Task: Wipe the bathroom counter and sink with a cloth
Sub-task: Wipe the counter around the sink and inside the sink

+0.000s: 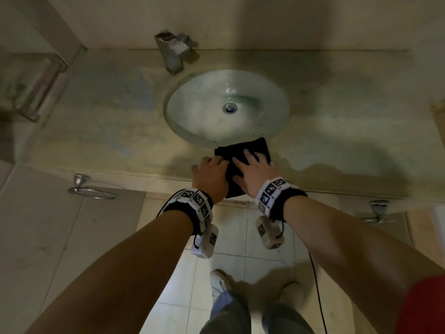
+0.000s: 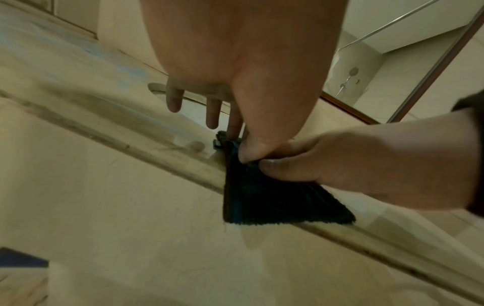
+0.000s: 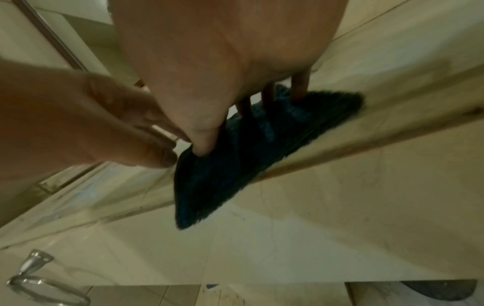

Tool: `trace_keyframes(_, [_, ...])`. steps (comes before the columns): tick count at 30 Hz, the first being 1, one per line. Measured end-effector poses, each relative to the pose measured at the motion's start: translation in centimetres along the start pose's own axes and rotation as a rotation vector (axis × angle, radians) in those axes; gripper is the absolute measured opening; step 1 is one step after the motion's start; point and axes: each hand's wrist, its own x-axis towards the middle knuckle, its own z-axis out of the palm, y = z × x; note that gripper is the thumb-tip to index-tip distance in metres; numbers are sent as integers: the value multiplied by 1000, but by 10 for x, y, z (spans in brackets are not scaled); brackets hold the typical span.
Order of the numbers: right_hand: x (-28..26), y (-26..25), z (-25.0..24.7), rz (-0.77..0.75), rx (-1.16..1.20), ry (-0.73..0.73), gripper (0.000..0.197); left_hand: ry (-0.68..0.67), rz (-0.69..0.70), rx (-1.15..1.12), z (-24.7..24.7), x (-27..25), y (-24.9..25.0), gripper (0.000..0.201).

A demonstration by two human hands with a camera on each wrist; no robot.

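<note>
A black cloth (image 1: 242, 148) lies folded on the beige counter (image 1: 108, 121) just in front of the round sink (image 1: 192, 116), with its near part hanging over the counter's front edge. My right hand (image 1: 255, 168) lies flat on the cloth, fingers straight and spread; the right wrist view shows its thumb and fingers (image 3: 204, 145) pressing into the cloth (image 3: 222, 176). My left hand (image 1: 210, 168) sits at the cloth's left edge. In the left wrist view its thumb (image 2: 248, 151) and forefinger pinch that edge of the cloth (image 2: 261, 202), while the other fingers hang free.
A square chrome faucet (image 1: 173, 53) stands behind the sink at the wall. A shelf or tray (image 1: 36, 88) is at far left. Towel rings (image 1: 91, 190) (image 1: 378, 210) stick out below the counter front. My feet (image 1: 219, 283) stand on the tiled floor.
</note>
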Motion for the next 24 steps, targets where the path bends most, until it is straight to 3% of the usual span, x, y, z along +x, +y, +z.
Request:
trace_keyframes(3, [-6,27,-5,-72,204,68,61,44,50,14,1,2,19,43])
trace_keyframes(6, [-16,51,-10,-3,365,162,60,42,78,-28,3,7,44,41])
trace_keyframes(16, [-43,113,-11,190,195,124,61,-48,-57,-35,22,22,90,53])
trace_keyframes(24, [-31,99,-20,253,46,12,65,-47,-9,-26,30,21,74,56])
